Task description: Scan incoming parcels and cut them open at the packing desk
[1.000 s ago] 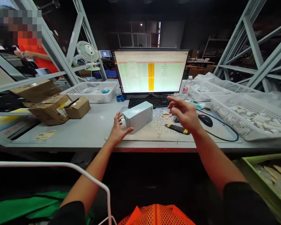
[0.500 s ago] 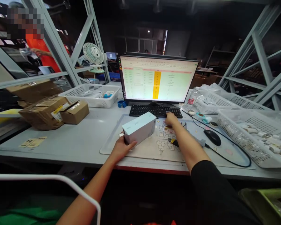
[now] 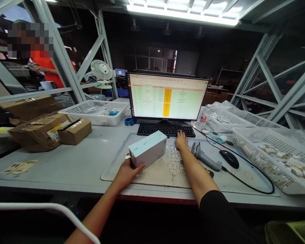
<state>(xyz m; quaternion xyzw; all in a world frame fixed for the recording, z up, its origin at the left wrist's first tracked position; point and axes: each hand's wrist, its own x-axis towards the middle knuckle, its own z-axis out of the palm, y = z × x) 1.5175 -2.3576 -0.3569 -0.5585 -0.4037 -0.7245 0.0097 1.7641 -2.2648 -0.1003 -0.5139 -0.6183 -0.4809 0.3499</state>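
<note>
My left hand [image 3: 127,172] grips the near end of a pale grey-blue box [image 3: 147,152] that rests on the tan desk mat [image 3: 167,171]. My right hand [image 3: 181,141] lies palm down at the front edge of the black keyboard [image 3: 165,129], fingers stretched onto the keys. Behind the keyboard a monitor [image 3: 167,96] shows a spreadsheet with an orange column. A grey barcode scanner [image 3: 204,158] lies just right of my right forearm.
A black mouse [image 3: 229,158] and its cable lie to the right, beside white baskets [image 3: 271,157] of small parts. Cardboard boxes [image 3: 48,130] are stacked on the left, with another white basket [image 3: 94,112] and a fan [image 3: 101,72] behind. A person in orange stands far left.
My right hand has swung from above the mat down onto the keyboard. The scanner now shows beside my forearm. My left hand keeps its hold on the box.
</note>
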